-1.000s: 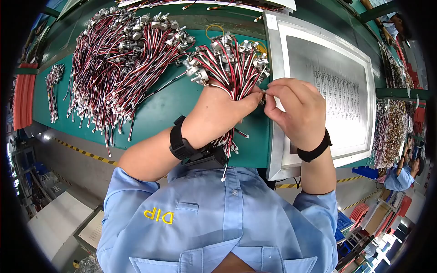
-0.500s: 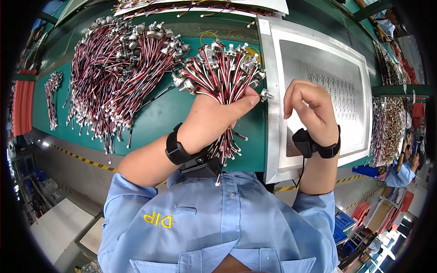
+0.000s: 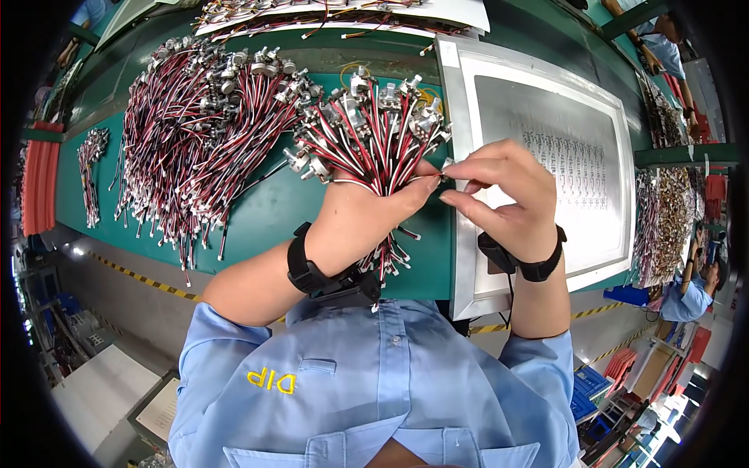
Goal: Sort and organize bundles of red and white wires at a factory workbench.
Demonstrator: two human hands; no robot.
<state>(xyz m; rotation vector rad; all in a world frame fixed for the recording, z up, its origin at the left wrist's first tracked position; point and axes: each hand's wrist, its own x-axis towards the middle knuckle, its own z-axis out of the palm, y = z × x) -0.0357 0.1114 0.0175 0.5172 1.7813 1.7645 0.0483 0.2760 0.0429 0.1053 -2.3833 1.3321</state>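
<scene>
My left hand point(image 3: 363, 214) is closed around a thick bunch of wired potentiometers point(image 3: 382, 144). Their metal bodies and shafts fan out above my fist, and the red, black and white leads pass through it, white plugs dangling below. At my left thumb tip one potentiometer point(image 3: 447, 165) sticks out to the right, apart from the others. The thumb and index finger of my right hand point(image 3: 515, 195) meet around it, hiding most of it. Black straps with small devices circle both wrists.
A large heap of the same wired potentiometers point(image 3: 207, 132) lies left on the green table point(image 3: 265, 226), with a smaller bundle point(image 3: 91, 175) beyond it. A metal-framed stencil screen point(image 3: 460, 234) lies on the right. More wired parts point(image 3: 312, 15) rest on white sheets at the back.
My right hand has moved left from above the framed screen, and its fingers have closed in on the single potentiometer at my left thumb. The left hand keeps its grip on the bunch.
</scene>
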